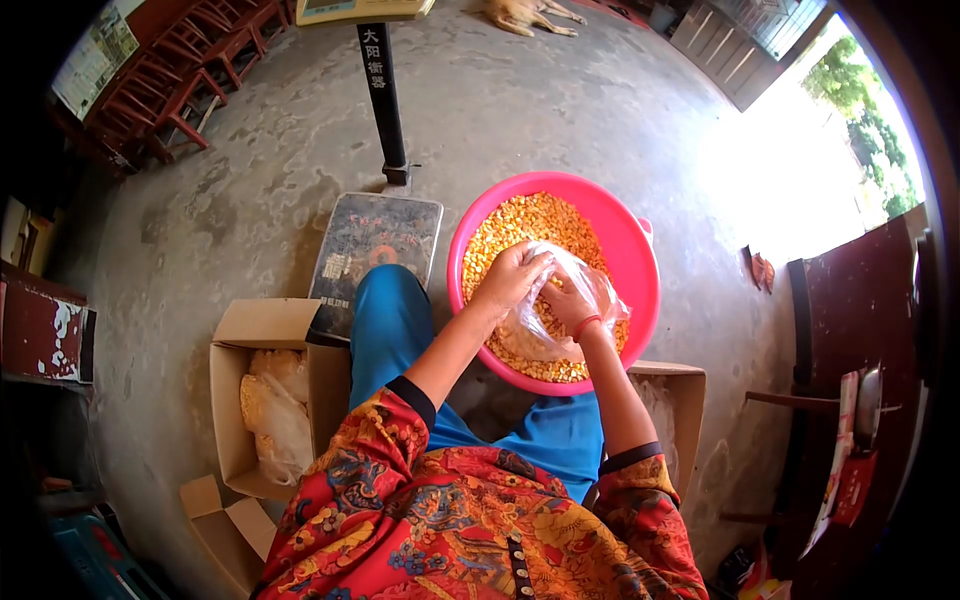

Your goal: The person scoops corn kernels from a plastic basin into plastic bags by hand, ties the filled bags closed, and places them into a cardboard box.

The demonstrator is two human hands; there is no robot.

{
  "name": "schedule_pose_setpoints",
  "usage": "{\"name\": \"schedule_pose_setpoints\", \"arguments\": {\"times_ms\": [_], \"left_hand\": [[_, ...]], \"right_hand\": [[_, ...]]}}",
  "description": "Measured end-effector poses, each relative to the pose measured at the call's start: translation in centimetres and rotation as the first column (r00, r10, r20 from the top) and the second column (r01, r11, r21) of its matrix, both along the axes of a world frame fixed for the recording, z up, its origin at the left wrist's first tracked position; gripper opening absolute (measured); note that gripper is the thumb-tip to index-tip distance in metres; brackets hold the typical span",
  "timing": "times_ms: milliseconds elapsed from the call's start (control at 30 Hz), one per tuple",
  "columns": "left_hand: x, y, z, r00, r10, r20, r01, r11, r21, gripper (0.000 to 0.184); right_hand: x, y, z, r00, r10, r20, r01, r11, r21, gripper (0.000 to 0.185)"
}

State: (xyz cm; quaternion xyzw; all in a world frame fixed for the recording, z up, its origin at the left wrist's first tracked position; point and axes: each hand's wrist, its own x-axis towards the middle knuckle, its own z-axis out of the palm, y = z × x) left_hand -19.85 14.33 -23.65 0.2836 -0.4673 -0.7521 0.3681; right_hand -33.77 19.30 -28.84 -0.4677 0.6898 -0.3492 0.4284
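Observation:
A pink basin (642,275) full of yellow corn kernels (535,214) stands in front of my knees. Over the kernels I have a clear plastic bag (598,287), its mouth bunched towards the top. My left hand (512,278) pinches the bag's rim between thumb and fingers. Reaching into the bag's mouth is my right hand (567,303), with a red band at the wrist. Its fingers are partly covered by plastic, so whether they grip anything is unclear. Some kernels show through the lower part of the bag.
A platform scale (378,245) with a black post stands left of the basin. By my left leg, a cardboard box (232,400) holds filled plastic bags; another box (685,410) is at my right. A dog (530,14) lies far ahead. Dark red furniture (860,310) stands right.

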Motion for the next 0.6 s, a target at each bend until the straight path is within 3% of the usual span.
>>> {"name": "schedule_pose_setpoints", "arguments": {"times_ms": [33,67,100,133,300,333,400,433,467,500,567,600], "left_hand": [[-0.3,-0.2,0.1,0.998,0.010,0.058,-0.007,0.999,-0.052,0.012],[-0.5,-0.4,0.3,0.997,0.004,0.078,0.003,0.997,-0.080,0.010],[-1.0,-0.9,-0.1,0.997,0.003,0.077,0.003,0.997,-0.081,0.010],[-1.7,-1.5,-0.9,0.994,0.019,0.106,-0.010,0.996,-0.083,0.010],[-2.9,-3.7,-3.2,0.958,0.085,0.272,-0.073,0.996,-0.055,0.013],[-2.7,-3.5,-3.3,0.955,0.034,0.296,-0.052,0.997,0.053,0.014],[-2.2,-3.0,-4.0,0.959,0.008,0.282,-0.019,0.999,0.036,0.014],[-2.1,-2.9,-4.9,0.963,-0.019,0.269,0.014,1.000,0.020,0.015],[-3.0,-2.8,-6.9,0.976,0.118,0.183,-0.091,0.985,-0.147,0.015],[-2.6,-2.4,-6.7,0.976,0.117,0.185,-0.091,0.985,-0.145,0.015],[-1.4,-1.6,-5.3,0.917,0.050,0.397,-0.009,0.994,-0.105,0.015],[-1.2,-1.3,-5.2,0.923,0.037,0.382,-0.004,0.996,-0.087,0.014]], "right_hand": [[-0.1,0.2,0.2,1.000,-0.001,0.000,0.001,1.000,0.000,0.027],[-0.3,0.4,0.5,0.935,-0.110,0.338,0.080,0.992,0.101,0.024],[-0.2,0.6,1.5,0.748,-0.233,0.621,0.118,0.968,0.222,0.021],[-0.2,0.7,2.3,0.679,-0.263,0.686,0.074,0.953,0.293,0.016],[0.5,1.7,5.1,0.591,-0.286,0.754,0.109,0.955,0.277,0.015],[0.5,1.7,5.8,0.577,-0.254,0.776,0.098,0.965,0.243,0.015],[0.7,1.7,8.3,0.572,-0.134,0.809,0.086,0.991,0.103,0.016],[0.2,1.3,8.6,0.504,-0.102,0.858,0.061,0.995,0.082,0.015],[-0.2,0.9,9.2,0.527,-0.083,0.846,0.108,0.994,0.030,0.015],[-0.4,0.5,10.5,0.552,-0.067,0.831,0.153,0.988,-0.022,0.015],[-1.7,-0.9,11.5,0.622,-0.066,0.780,0.248,0.962,-0.116,0.014],[-2.0,-1.5,12.1,0.629,-0.136,0.765,0.332,0.937,-0.106,0.015]]}}
